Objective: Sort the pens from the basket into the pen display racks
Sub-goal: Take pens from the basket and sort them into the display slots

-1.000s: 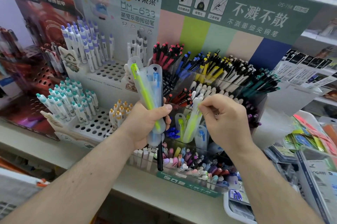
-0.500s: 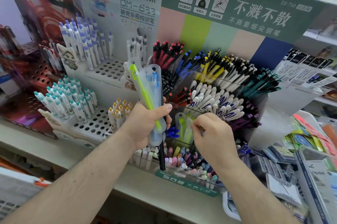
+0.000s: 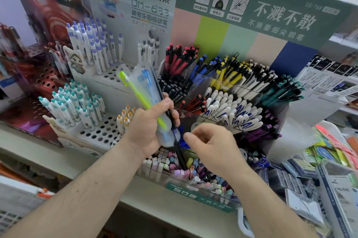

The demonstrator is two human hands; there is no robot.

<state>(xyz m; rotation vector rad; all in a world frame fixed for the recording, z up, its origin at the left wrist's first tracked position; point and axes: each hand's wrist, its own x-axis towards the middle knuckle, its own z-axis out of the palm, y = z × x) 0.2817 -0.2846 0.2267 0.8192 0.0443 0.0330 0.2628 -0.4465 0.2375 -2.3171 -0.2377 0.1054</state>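
Observation:
My left hand (image 3: 150, 127) grips a bundle of pens: a yellow-green pen (image 3: 139, 96) and a blue pen (image 3: 147, 80), each in a translucent sleeve, plus a thin black pen (image 3: 179, 152) that sticks out below the fist. My right hand (image 3: 215, 146) hovers just right of the bundle with its fingers loosely curled and nothing visible in them. Behind it stands the clear tiered pen rack (image 3: 280, 114). The round top of a sleeved pen (image 3: 195, 127) shows in the rack's middle compartment. A white basket's edge (image 3: 241, 222) peeks out under my right forearm.
The tiered rack holds red, blue, yellow, white, teal and purple pens by compartment, with pastel pens (image 3: 193, 172) in the front row. A white perforated rack (image 3: 100, 135) with teal-, purple- and orange-capped pens stands to the left. Packaged stationery (image 3: 302, 179) crowds the shelf on the right.
My right hand let go of a sleeved pen in the rack's middle compartment and drew back left toward the bundle. My left hand tilted the bundle leftward.

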